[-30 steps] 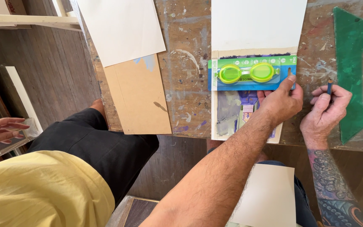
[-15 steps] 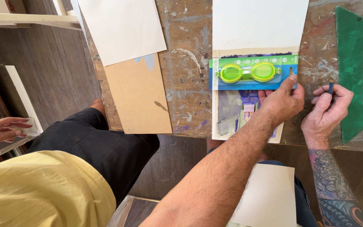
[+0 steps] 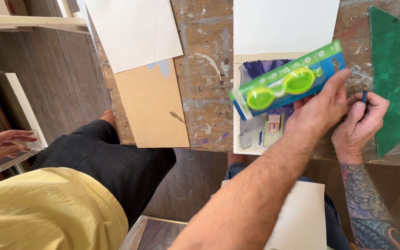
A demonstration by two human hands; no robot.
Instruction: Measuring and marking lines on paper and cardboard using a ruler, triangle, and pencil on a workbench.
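Leftmost, another person's hand (image 3: 3, 146) is seen spread open, and a brown card (image 3: 151, 109) is laid on the paint-stained table (image 3: 209, 92). Centrally, a packet of green goggles (image 3: 285, 81) is gripped at its right end by the left hand (image 3: 320, 109) and held tilted above a painted sheet (image 3: 255, 134). Beside it, a pencil (image 3: 364, 94) is clasped in the right hand (image 3: 359, 122), near a green triangle (image 3: 394, 69).

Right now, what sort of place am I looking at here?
Probably an art studio or workshop. The wooden table is spattered with old paint, a painted paper piece lies among blank white sheets, and the right hand holds a pencil.
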